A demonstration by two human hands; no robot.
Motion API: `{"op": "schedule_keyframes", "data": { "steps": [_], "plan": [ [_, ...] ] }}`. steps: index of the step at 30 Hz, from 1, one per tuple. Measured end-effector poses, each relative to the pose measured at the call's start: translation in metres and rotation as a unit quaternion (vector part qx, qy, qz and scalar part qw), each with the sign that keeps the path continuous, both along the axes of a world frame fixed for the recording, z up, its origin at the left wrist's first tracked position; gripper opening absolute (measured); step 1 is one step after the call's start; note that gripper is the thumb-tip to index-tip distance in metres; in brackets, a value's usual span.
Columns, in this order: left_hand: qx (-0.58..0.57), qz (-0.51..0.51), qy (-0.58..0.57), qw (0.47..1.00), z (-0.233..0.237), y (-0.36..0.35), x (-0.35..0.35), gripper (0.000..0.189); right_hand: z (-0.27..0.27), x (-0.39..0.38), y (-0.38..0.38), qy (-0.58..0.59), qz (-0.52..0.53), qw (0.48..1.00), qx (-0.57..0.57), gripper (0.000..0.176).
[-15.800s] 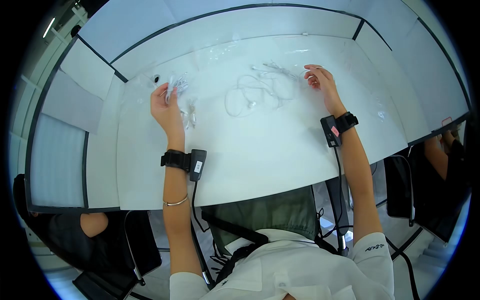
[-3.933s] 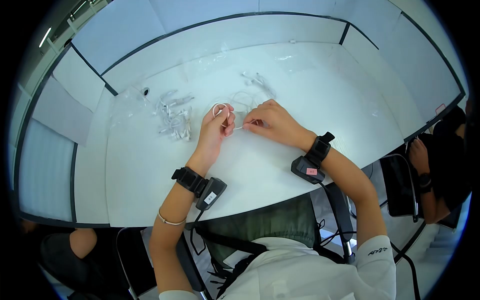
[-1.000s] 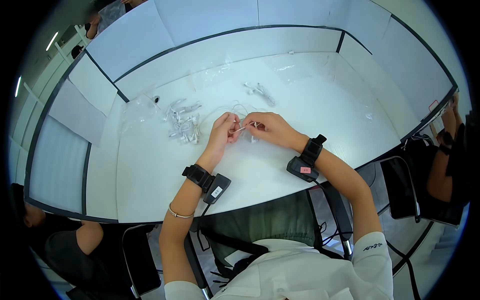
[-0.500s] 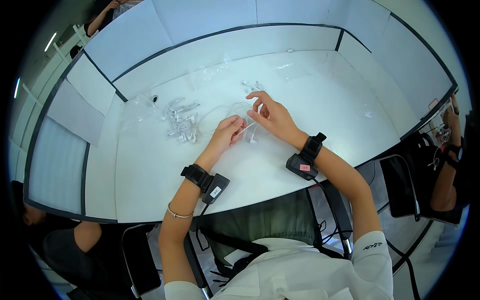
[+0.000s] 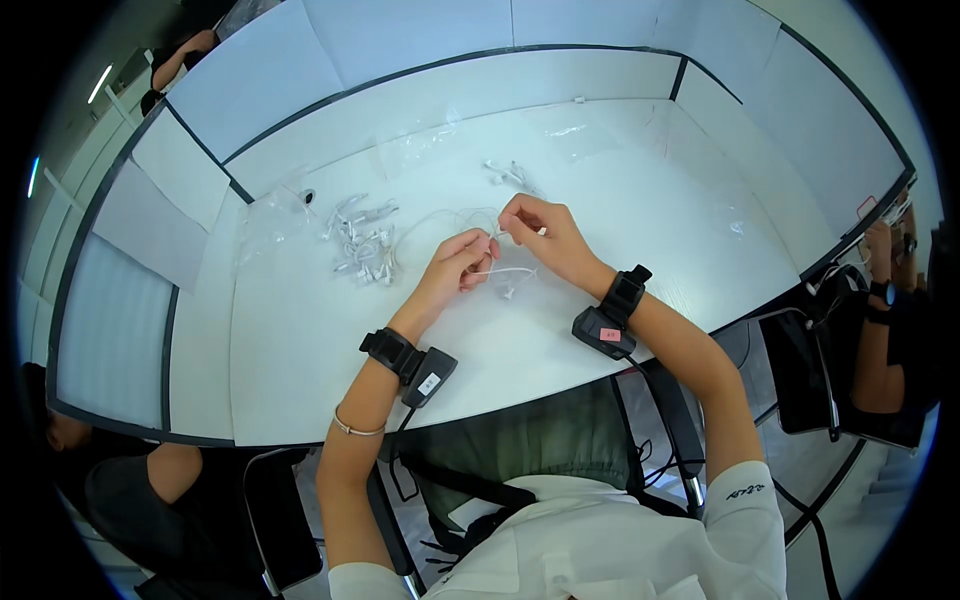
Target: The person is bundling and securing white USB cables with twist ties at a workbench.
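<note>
My left hand (image 5: pixel 458 270) is closed on a white cable (image 5: pixel 512 270), whose end hangs out to the right over the table. Close beside it, my right hand (image 5: pixel 545 232) pinches with thumb and index finger at a thin strand of the same white cable. The fingertips of both hands almost meet. Thin loops of cable spread on the table behind my left hand. To the left lies a pile of white cables (image 5: pixel 368 245), and a smaller bunch of white cables (image 5: pixel 512 177) lies beyond my right hand.
White panels with dark edging enclose the white table (image 5: pixel 640 250). Clear plastic film (image 5: pixel 425 145) lies toward the back, and a small dark round object (image 5: pixel 308 197) sits at the left. Other people are at the left, upper left and right edges.
My right hand has lowered, and its raised, spread fingers have come together in a pinch near my left fingertips. The cable end now sticks out to the right. Co-workers' arms at the edges have shifted.
</note>
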State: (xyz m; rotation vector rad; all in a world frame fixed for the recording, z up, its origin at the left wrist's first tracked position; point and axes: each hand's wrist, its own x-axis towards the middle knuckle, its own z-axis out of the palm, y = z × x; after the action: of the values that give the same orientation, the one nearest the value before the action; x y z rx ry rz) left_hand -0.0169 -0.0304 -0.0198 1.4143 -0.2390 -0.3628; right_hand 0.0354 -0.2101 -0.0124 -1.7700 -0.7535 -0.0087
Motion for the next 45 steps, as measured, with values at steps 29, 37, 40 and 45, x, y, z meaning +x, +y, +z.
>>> {"op": "schedule_keyframes", "data": {
  "steps": [29, 37, 40, 45],
  "plan": [
    [-0.049, 0.025, -0.016, 0.998, -0.006, 0.003, 0.002, 0.028, 0.004, -0.002, -0.003, 0.066, 0.053, 0.995, 0.044, 0.017],
    [-0.096, 0.128, -0.036, 0.986, -0.009, 0.008, 0.005, 0.029, 0.000, -0.001, -0.003, 0.052, 0.106, 0.991, -0.067, 0.020],
    [-0.116, 0.164, -0.030, 0.979, -0.008, 0.006, 0.005, 0.028, 0.003, -0.008, -0.001, 0.046, 0.146, 0.982, -0.113, 0.021],
    [-0.123, 0.179, -0.029, 0.976, -0.008, 0.008, 0.006, 0.028, 0.005, -0.012, 0.001, 0.044, 0.166, 0.980, -0.097, 0.020]
  ]
}}
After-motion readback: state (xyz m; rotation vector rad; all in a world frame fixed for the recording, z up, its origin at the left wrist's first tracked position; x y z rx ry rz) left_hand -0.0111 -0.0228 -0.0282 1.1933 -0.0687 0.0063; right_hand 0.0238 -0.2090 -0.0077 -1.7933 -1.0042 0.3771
